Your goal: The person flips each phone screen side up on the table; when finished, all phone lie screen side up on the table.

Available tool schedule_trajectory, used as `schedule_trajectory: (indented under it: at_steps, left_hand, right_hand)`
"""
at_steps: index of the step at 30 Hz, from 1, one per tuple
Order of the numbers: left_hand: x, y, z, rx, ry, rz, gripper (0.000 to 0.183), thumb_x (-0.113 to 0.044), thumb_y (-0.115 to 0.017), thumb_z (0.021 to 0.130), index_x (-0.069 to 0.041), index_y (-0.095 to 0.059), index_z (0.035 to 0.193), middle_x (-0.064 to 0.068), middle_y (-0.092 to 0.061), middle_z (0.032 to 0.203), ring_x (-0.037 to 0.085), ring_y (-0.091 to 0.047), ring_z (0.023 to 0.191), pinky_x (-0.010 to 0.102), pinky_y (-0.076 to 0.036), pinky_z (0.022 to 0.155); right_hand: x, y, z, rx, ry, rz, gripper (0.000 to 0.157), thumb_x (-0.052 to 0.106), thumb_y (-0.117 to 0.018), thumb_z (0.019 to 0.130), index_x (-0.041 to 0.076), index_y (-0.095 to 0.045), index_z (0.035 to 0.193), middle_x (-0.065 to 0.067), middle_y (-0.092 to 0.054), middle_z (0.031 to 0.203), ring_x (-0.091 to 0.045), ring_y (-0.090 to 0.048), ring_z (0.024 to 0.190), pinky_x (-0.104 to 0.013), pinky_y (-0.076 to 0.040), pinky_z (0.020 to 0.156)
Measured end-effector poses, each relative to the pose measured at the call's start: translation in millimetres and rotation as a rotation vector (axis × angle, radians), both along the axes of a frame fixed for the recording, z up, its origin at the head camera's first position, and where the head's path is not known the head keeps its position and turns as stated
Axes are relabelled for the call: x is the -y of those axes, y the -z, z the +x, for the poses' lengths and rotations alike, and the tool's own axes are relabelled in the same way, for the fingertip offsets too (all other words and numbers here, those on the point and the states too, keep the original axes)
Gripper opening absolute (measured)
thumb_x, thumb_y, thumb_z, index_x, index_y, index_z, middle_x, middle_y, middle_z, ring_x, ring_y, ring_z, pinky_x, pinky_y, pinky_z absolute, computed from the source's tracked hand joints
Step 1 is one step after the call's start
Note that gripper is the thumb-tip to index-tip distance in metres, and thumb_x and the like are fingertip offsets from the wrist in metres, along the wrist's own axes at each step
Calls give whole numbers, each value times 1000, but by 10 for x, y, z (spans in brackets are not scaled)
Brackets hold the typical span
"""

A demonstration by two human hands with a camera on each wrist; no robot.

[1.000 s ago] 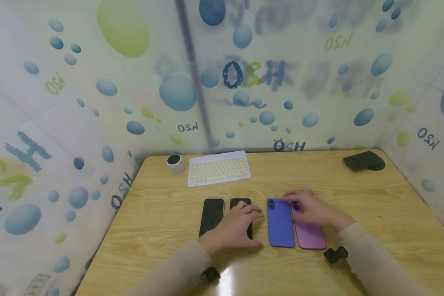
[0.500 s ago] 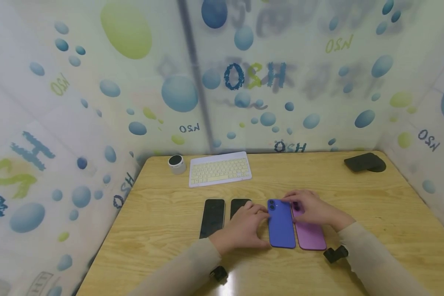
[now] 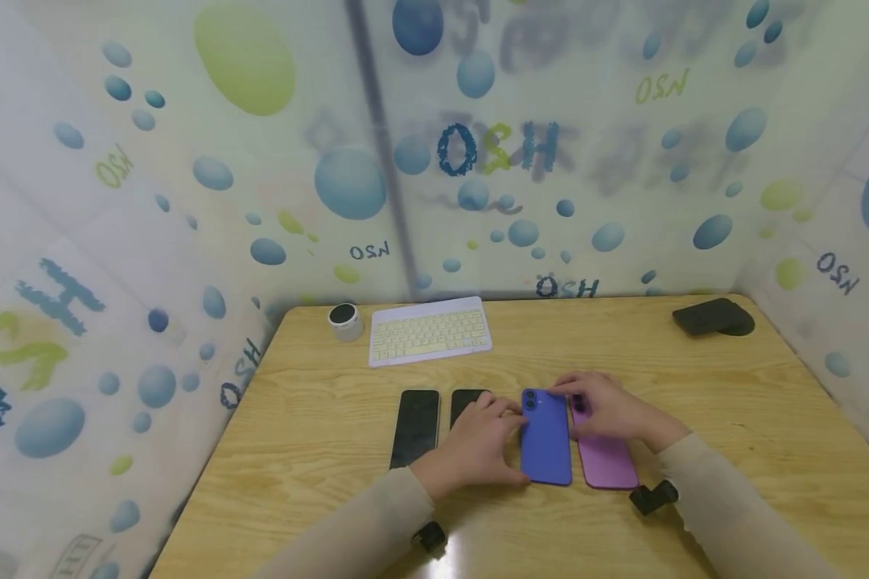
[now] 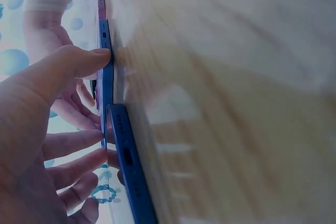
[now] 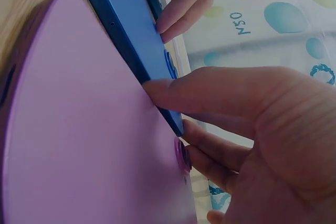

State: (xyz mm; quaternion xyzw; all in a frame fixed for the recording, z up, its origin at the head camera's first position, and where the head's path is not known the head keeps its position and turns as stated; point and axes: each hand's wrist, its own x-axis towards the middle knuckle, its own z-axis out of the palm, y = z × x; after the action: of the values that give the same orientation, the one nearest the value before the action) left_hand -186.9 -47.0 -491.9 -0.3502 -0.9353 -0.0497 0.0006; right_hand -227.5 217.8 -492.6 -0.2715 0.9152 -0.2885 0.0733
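Observation:
A blue phone (image 3: pixel 545 446) lies back up on the wooden table, camera at its far end. My left hand (image 3: pixel 474 450) holds its near left corner, the thumb on the bottom edge (image 4: pixel 106 56) and the fingers at the left side. My right hand (image 3: pixel 610 408) pinches its far right corner, the thumb against the long side (image 5: pixel 149 85). Right beside it lies a pink-purple phone (image 3: pixel 610 466), partly covered by my right hand. To the left are two phones with dark screens up, an outer one (image 3: pixel 415 426) and an inner one (image 3: pixel 463 402), mostly hidden under my left hand.
At the back of the table (image 3: pixel 297 418) stand a small white cylinder with a dark top (image 3: pixel 345 322) and a white keyboard (image 3: pixel 430 331). A flat black object (image 3: pixel 713 316) lies at the back right. Patterned fabric walls (image 3: pixel 586 161) enclose the table's back and sides.
My left hand has moved right, from over the inner dark phone to the blue phone. Since half a second ago the blue phone has shifted slightly left, widening its gap from the purple one.

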Motion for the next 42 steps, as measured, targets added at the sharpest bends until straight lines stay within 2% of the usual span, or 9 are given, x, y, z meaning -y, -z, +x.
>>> schedule_trajectory:
  at_steps: [6, 11, 13, 18, 26, 31, 37, 42]
  left_hand:
    - [21, 8, 15, -4, -18, -20, 87, -74, -81, 67, -24, -67, 138, -9, -59, 143, 15, -46, 120, 33, -47, 97]
    - [50, -2, 24, -17, -21, -24, 87, -74, -81, 67, -24, -68, 137, -10, -59, 143, 15, -46, 118, 32, -46, 94]
    - [58, -7, 24, -14, -21, -22, 87, -74, -81, 67, -24, -68, 137, -10, -59, 144, 15, -46, 117, 31, -45, 93]
    - [71, -21, 23, 2, -18, -16, 86, -73, -81, 68, -24, -68, 137, -11, -59, 145, 15, -46, 117, 31, -44, 92]
    - [90, -14, 22, -5, -10, 8, 86, -71, -82, 68, -23, -68, 137, -10, -59, 146, 14, -47, 115, 30, -44, 91]
    - [105, -5, 19, 15, -3, 38, 84, -68, -84, 68, -22, -67, 137, -9, -59, 146, 14, -47, 114, 31, -45, 95]
    - [114, -7, 19, 24, 18, 68, 84, -65, -85, 68, -21, -67, 137, -9, -61, 143, 13, -48, 113, 28, -45, 97]
    - [106, -15, 36, 53, 35, 87, 86, -65, -84, 69, -22, -63, 141, -7, -62, 143, 12, -49, 113, 25, -45, 96]
  right_hand:
    - [61, 11, -10, 10, 32, 15, 64, 11, -87, 73, 9, -70, 134, -16, -65, 136, -44, -57, 127, -70, -34, 105]
    - [80, 15, -9, 67, 57, -16, 65, 7, -86, 74, 9, -68, 136, -18, -62, 138, -45, -55, 129, -64, -46, 103]
    - [73, 17, -11, 83, 52, -34, 64, 5, -84, 75, 8, -67, 137, -20, -61, 139, -47, -54, 130, -63, -47, 103]
    - [59, 20, -16, 104, 43, -76, 62, 2, -82, 78, 5, -66, 138, -22, -60, 139, -47, -53, 131, -62, -46, 105]
    - [48, 18, -22, 115, 93, -103, 64, 6, -85, 78, 6, -65, 138, -21, -61, 141, -48, -52, 133, -64, -44, 107]
    - [36, 6, -9, 141, 114, -133, 64, 8, -87, 78, 9, -65, 139, -21, -59, 144, -49, -48, 137, -66, -41, 109]
    - [23, -43, 20, 148, 107, -176, 66, 13, -88, 79, 8, -64, 140, -23, -56, 147, -51, -46, 139, -67, -40, 109]
    - [14, -85, 37, 143, 84, -222, 66, 18, -88, 80, 8, -63, 140, -20, -59, 145, -48, -49, 138, -67, -41, 108]
